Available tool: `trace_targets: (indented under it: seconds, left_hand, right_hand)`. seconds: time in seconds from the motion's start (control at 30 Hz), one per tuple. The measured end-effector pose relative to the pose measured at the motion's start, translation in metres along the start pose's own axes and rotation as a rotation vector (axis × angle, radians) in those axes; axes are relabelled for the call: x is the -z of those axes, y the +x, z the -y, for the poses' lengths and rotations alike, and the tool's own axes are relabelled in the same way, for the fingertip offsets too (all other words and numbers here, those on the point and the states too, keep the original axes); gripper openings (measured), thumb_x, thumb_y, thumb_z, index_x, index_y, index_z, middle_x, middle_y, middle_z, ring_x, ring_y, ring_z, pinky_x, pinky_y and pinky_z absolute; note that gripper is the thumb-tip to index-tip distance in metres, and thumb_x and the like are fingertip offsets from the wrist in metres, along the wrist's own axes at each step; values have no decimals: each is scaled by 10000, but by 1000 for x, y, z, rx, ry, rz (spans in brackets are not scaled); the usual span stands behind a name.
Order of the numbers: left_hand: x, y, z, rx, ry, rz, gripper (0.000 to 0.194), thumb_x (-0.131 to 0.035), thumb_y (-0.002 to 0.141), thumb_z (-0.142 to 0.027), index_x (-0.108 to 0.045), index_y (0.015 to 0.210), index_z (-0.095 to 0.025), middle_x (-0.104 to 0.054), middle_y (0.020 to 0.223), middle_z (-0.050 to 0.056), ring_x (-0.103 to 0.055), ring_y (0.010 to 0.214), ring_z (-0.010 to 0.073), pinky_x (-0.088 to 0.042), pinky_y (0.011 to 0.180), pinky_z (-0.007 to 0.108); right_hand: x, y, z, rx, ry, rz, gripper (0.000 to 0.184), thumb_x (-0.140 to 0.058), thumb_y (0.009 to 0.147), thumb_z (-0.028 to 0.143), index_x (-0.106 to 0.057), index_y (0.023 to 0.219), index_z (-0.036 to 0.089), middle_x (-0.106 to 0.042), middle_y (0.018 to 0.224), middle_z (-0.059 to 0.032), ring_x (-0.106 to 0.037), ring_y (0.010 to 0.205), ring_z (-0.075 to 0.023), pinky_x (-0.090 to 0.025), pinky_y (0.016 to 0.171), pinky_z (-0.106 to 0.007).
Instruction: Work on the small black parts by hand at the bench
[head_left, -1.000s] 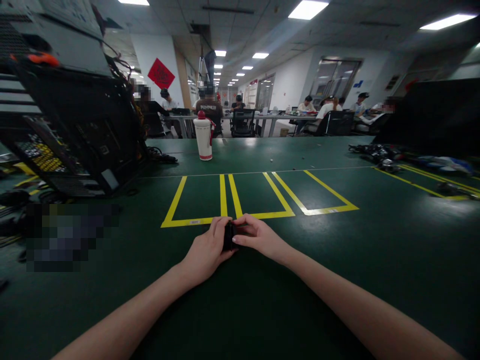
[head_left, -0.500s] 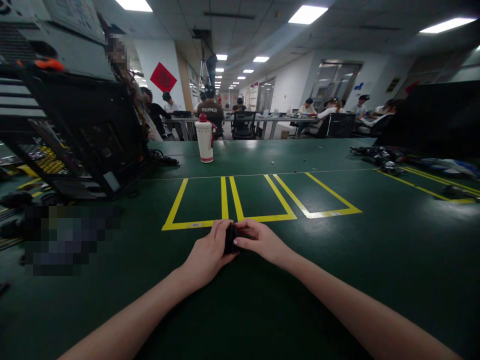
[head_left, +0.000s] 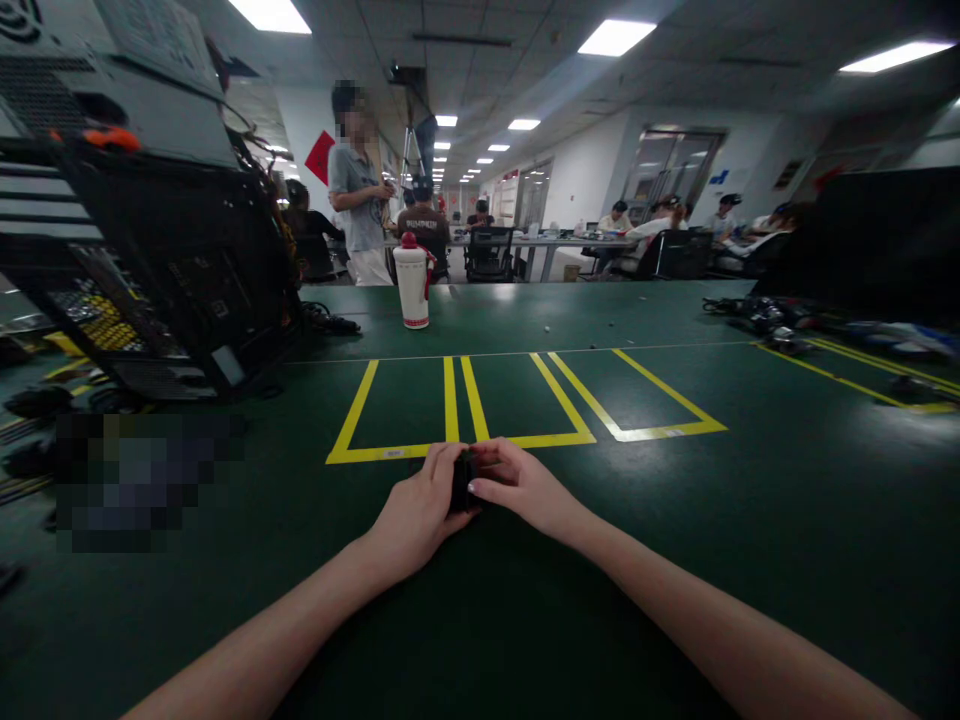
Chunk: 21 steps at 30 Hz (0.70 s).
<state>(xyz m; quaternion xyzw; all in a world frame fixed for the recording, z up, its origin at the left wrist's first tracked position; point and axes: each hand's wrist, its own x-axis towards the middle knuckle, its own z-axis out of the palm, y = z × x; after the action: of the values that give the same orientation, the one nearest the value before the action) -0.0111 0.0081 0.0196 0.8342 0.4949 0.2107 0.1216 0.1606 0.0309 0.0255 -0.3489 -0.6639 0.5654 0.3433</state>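
A small black boxy object (head_left: 463, 484) sits between my two hands, just in front of the yellow tape lines; its exact kind does not show. My left hand (head_left: 421, 510) wraps round its left side, fingers over the top and thumb low at the front. From the right, my right hand (head_left: 517, 485) pinches at its side and upper edge with thumb and fingers. Much of the object is hidden by the fingers. Under both hands lies the dark green table (head_left: 637, 540).
Yellow tape (head_left: 469, 400) marks several boxes ahead of my hands. A white bottle (head_left: 413, 290) with a red lid stands beyond. At left is a black computer case (head_left: 187, 270); cables (head_left: 772, 320) lie at right. A person (head_left: 358, 200) stands across the table, others sit behind.
Both hands keep their hold on the black object, almost unmoved. A person in grey has come into sight beyond the table at left. The view has shifted very slightly.
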Motion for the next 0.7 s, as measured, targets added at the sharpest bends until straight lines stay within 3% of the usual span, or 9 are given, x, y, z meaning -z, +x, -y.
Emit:
trace_targets:
  seconds: [0.27, 0.47, 0.7]
  left_hand:
    - [-1, 0, 2, 10, -2, 8, 570, -528, 735, -286, -191, 1190, -229, -325, 1226, 62, -522, 939, 204, -485, 756, 352]
    - [1, 0, 0, 22, -21, 14, 551, -524, 738, -312, -211, 1184, -237, -329, 1215, 60, -529, 927, 211, -500, 720, 355]
    - [3, 0, -2, 25, -32, 31, 533, -509, 745, -294, -203, 1178, -234, -324, 1221, 71, -522, 961, 222, -488, 745, 376]
  right_hand:
    - [3, -1, -5, 1, 132, 102, 376, -651, 637, 161, -458, 957, 204, -524, 1001, -18, -537, 982, -178, -448, 851, -370]
    - [1, 1, -7, 41, 92, 14, 232, -604, 694, 230, -510, 901, 187, -549, 972, -26, -556, 947, -172, -437, 858, -376]
    - [4, 1, -8, -4, 57, 43, 335, -616, 682, 232, -487, 989, 188, -547, 1012, -39, -539, 975, -177, -414, 889, -398]
